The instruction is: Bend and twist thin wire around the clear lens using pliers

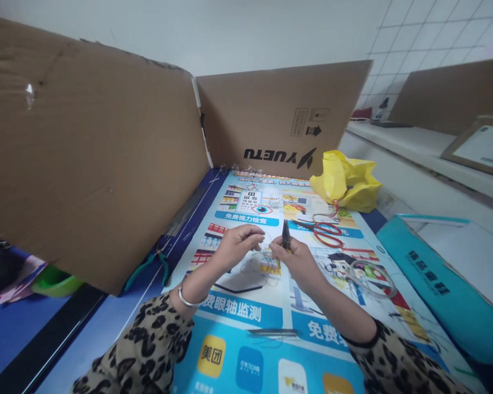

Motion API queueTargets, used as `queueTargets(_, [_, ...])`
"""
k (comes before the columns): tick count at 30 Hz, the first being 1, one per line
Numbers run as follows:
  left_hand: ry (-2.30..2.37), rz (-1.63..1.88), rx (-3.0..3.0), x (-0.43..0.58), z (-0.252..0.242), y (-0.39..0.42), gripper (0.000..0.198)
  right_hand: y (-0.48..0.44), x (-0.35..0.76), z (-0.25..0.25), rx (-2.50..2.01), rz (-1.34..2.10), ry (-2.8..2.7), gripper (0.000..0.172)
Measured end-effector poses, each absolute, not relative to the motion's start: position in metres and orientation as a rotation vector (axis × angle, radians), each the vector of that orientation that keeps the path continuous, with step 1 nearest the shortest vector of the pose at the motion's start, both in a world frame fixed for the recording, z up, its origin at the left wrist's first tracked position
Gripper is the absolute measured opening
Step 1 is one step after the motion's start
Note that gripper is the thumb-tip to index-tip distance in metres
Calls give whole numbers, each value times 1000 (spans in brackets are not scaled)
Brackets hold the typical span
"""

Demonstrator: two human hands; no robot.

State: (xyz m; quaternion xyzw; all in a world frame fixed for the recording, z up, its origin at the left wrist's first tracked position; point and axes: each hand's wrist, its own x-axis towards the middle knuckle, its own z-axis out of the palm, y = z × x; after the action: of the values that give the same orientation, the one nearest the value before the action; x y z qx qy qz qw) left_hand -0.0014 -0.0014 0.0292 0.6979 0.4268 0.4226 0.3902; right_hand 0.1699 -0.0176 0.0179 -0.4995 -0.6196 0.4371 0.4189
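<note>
My left hand [240,244] is closed in a pinch over the poster, with thin wire [270,236] at its fingertips. Close to its right, my right hand [298,261] grips dark-jawed pliers [286,234], jaws pointing up and away from me. Its thumb and forefinger also come near the thin wire. Fine loops of wire hang below and between the hands, too thin to trace fully. Right of the pliers lie scissors [327,234] with red handles. Several short wire lengths [273,332] lie nearer to me on the poster.
A printed poster [246,355] covers the table. Cardboard panels [107,148] stand at the left and back. A yellow bag [345,180] sits at the back right. There are also a wire coil [372,279], teal-handled pliers [160,268] and a teal box [431,279].
</note>
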Motion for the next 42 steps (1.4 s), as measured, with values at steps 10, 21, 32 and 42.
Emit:
queueTargets(10, [1146,1125,1896,16,16,6,14,-9,176,2,-1194,1188,-1481,24])
queueTargets(21, [1101,1228,2369,17,-1,29,16,0,182,-9,-1091,1425,-1276,22])
queueTargets(32, [1034,1117,1951,22,-10,20,17,7,185,-10,-1331,1099,-1658,19])
queueTargets(42, [1019,1305,1759,26,-11,11,17,5,188,-14,-1356,1095,-1676,30])
